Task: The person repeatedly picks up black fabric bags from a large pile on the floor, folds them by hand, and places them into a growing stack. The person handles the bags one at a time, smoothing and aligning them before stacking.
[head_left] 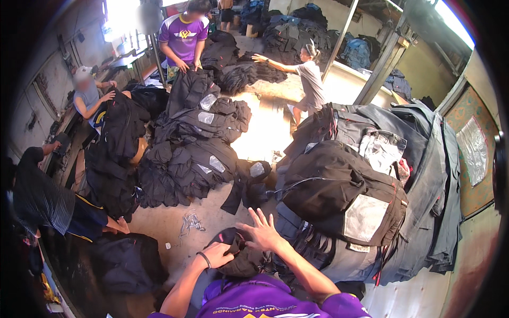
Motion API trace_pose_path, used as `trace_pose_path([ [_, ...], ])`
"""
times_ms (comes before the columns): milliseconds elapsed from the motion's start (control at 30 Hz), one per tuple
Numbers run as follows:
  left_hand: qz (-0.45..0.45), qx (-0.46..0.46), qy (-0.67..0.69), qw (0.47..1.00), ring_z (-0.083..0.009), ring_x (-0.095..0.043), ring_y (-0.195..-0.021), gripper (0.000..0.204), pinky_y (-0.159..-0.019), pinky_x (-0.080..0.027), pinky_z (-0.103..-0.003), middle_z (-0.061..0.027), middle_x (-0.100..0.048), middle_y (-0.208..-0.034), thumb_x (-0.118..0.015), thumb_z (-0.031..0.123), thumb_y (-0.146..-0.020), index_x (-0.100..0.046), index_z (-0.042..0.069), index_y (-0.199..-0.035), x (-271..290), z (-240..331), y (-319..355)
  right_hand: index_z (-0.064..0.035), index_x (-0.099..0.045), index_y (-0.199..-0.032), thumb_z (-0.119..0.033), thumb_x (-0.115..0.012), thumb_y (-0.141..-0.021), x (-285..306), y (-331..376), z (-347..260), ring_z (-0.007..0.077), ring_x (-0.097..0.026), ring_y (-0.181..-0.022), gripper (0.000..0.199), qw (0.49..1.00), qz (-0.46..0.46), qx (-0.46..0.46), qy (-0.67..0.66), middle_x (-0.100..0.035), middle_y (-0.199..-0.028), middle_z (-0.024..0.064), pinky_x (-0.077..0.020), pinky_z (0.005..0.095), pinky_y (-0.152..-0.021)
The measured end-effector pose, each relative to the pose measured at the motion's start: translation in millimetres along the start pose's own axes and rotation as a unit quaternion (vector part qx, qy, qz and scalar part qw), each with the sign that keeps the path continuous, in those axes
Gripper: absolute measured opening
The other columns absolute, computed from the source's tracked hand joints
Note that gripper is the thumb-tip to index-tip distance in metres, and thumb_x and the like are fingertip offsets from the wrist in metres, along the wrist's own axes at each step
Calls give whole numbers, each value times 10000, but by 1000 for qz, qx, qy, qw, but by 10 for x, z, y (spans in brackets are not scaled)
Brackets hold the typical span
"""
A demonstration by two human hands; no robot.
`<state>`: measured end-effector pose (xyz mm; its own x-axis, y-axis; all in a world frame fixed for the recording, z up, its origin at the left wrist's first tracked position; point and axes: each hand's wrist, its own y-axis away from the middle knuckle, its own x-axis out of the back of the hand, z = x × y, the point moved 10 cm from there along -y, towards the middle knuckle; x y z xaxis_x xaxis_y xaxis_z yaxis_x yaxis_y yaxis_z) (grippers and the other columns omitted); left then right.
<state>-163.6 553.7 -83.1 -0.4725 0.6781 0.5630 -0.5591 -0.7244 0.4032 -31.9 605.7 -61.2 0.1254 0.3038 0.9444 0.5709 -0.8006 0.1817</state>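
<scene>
Black garment [241,254] under the left hand [218,254] and right hand [261,235]. Black wristband [204,259]. Purple shirt [265,299], yellow trim. Black jacket stack [339,191] with grey patch [363,217], red stitching. Grey-beige floor [169,222]. Purple-and-white shirt [184,33] on a far person.

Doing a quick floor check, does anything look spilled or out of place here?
Yes: a small heap of pale loose scraps lies scattered on the bare floor, ahead of the left hand, between the dark garment piles.
</scene>
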Motion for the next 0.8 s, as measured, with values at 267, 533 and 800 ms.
trace_pose_path([
  [267,73,-26,-12,997,-442,-673,-879,308,-761,-514,-497,-267,-673,-857,-658,257,-879,-651,-49,-904,536,128,222,-94,-543,-1379,-426,-684,-954,-525,-494,-1,437,-422,-1412,558,907,-35,-9,-419,-411,-1537,240,-397,466,-1137],
  [533,72,0,-128,989,-409,-679,-929,217,-805,-532,-500,-200,-699,-923,-661,215,-883,-698,22,-977,702,-22,190,-376,-549,-1441,-187,-742,-783,-538,-917,-316,523,-201,-1499,712,993,-103,47,-27,-225,-1652,171,-241,771,-1121],
  [800,97,111,-128,981,-379,-674,-1036,236,-873,-535,-487,-171,-710,-1041,-695,228,-892,-739,118,-1096,618,-896,321,-164,-716,-1199,-135,-649,-782,-1178,-337,576,402,-674,-1086,424,976,-77,-164,-125,-686,-1140,177,-559,502,-921],
])
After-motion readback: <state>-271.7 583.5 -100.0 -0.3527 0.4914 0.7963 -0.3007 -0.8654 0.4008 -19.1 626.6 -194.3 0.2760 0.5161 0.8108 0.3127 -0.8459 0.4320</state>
